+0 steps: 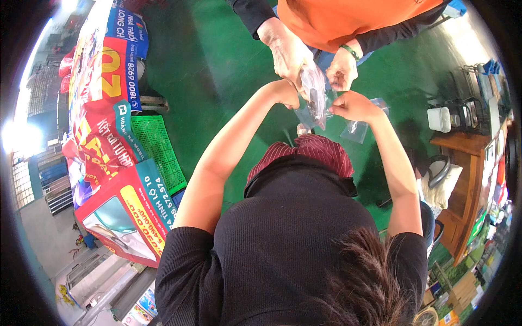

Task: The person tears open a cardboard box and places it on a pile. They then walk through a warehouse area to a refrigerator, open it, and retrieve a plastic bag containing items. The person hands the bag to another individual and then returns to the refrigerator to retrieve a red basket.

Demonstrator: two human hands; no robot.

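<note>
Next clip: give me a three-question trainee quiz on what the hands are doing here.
1. True or false: the person's left hand and right hand are both raised to a clear plastic bag.
2. Whose hands also grip that bag? A) nobody's B) a co-worker in an orange top C) a co-worker in a white coat
3. Fill in: a second clear bag hangs just below the person's ___ hand.

Key: 1 true; 2 B; 3 right. The bag holds something dark; what it is cannot be told.
</note>
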